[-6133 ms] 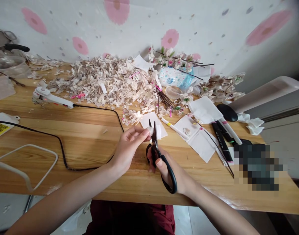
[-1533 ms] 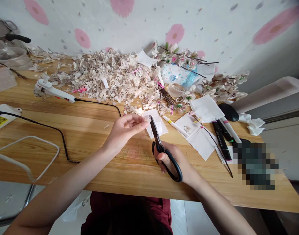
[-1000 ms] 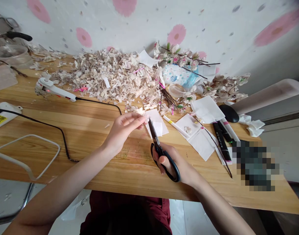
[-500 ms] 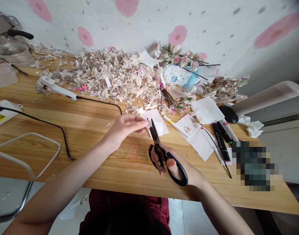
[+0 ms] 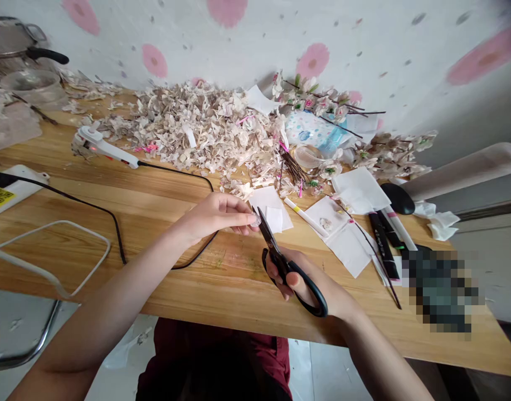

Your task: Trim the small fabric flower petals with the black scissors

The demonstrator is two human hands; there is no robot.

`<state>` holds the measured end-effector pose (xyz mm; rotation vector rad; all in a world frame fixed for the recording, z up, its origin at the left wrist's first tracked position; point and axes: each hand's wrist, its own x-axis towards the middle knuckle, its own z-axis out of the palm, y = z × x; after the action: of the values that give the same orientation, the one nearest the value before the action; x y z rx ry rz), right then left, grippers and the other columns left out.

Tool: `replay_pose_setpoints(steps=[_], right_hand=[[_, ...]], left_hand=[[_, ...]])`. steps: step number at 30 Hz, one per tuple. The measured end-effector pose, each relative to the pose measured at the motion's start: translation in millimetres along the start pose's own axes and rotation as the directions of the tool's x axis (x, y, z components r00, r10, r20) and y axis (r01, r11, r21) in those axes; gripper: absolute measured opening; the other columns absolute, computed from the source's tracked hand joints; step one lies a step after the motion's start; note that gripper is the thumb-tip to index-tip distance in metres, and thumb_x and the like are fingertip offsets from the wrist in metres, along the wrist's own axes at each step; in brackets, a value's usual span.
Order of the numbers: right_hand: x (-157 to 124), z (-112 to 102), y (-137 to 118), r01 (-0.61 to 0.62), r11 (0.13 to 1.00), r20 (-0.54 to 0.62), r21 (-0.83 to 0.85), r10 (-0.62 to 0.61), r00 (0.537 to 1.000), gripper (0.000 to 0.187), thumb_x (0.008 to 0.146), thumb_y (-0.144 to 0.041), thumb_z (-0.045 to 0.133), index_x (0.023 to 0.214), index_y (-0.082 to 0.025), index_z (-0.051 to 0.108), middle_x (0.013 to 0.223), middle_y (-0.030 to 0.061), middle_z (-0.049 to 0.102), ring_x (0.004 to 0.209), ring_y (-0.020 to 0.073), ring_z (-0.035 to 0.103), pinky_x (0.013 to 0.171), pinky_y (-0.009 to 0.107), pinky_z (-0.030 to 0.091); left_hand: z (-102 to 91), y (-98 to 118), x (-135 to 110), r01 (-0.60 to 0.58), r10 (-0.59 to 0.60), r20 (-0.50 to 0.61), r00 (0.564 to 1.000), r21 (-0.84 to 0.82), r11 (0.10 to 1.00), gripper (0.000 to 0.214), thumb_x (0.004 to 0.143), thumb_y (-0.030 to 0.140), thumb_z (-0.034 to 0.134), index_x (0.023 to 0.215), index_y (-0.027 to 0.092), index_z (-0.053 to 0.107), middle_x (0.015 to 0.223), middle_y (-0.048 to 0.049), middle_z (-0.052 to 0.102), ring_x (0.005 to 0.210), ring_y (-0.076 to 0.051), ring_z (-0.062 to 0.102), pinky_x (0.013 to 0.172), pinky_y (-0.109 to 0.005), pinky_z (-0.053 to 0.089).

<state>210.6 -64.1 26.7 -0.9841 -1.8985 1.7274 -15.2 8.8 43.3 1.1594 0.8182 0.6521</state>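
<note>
My left hand (image 5: 217, 214) pinches a small, thin whitish piece (image 5: 256, 221) between thumb and fingertips above the table. My right hand (image 5: 307, 281) is wrapped through the handles of black-handled scissors (image 5: 272, 239), thumb in one loop and fingers in the other. The blades point up and away, nearly together, with their tips beside the whitish piece. Whether they touch it I cannot tell. Just behind the hands lie white paper sheets (image 5: 289, 221).
A heap of dried petal-like scraps (image 5: 205, 122) lies along the wall. Flowering branches (image 5: 322, 100), several markers (image 5: 384, 245), a white hot tool (image 5: 108, 149) with a black cord (image 5: 203, 177), and a white wire stand (image 5: 107, 245) are on the wooden table (image 5: 222, 301).
The scissor blades have come closer together beside the whitish piece. The whole view has shifted slightly, so things appear a little further right. Both hands keep their holds.
</note>
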Motion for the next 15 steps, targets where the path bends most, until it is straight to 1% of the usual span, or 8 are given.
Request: replay_pose_setpoints(steps=[3, 6, 10, 15], right_hand=[[0.6, -0.1, 0.4, -0.015, 1.0, 0.002, 0.016, 0.015, 1.0, 0.064, 0.079, -0.082, 0.035, 0.079, -0.019, 0.043, 0.061, -0.0039, 0.043, 0.05, 0.0101, 0.043, 0.048, 0.022, 0.037], [0.6, -1.0, 0.5, -0.014, 1.0, 0.001, -0.003, 0.014, 1.0, 0.063, 0.08, -0.081, 0.036, 0.079, -0.018, 0.044, 0.06, -0.004, 0.044, 0.049, 0.0098, 0.044, 0.048, 0.022, 0.036], [0.4, -3.2, -0.6, -0.022, 0.999, 0.001, -0.05, 0.022, 1.0, 0.063, 0.08, -0.081, 0.036, 0.078, -0.018, 0.044, 0.058, -0.0035, 0.045, 0.048, 0.01, 0.044, 0.049, 0.023, 0.035], [0.8, -5.1, -2.6, -0.018, 0.996, -0.007, -0.088, 0.017, 1.0, 0.063, 0.081, -0.08, 0.036, 0.074, -0.018, 0.044, 0.058, -0.0032, 0.045, 0.049, 0.0103, 0.043, 0.05, 0.023, 0.033]], left_hand=[[-2.7, 3.1, -1.6, 0.042, -0.044, 0.027, 0.999, 0.047, 0.998, 0.016, 0.075, 0.03, 0.074, 0.073, 0.014, 0.072, 0.078, -0.0051, 0.076, 0.061, -0.01, 0.064, 0.057, -0.019, 0.048], [-4.4, 4.0, -2.3, 0.048, -0.05, 0.041, 0.998, 0.052, 0.997, 0.014, 0.076, 0.028, 0.073, 0.074, 0.014, 0.072, 0.077, -0.0042, 0.076, 0.061, -0.009, 0.065, 0.055, -0.017, 0.047], [-6.0, 3.1, -1.8, 0.048, -0.051, 0.049, 0.998, 0.056, 0.997, 0.012, 0.076, 0.026, 0.073, 0.073, 0.015, 0.072, 0.075, -0.0033, 0.075, 0.062, -0.009, 0.065, 0.057, -0.017, 0.049], [-6.9, 3.6, -1.6, 0.059, -0.061, 0.04, 0.997, 0.047, 0.997, 0.011, 0.072, 0.024, 0.076, 0.072, 0.014, 0.071, 0.07, -0.0019, 0.074, 0.061, -0.008, 0.064, 0.06, -0.018, 0.05]])
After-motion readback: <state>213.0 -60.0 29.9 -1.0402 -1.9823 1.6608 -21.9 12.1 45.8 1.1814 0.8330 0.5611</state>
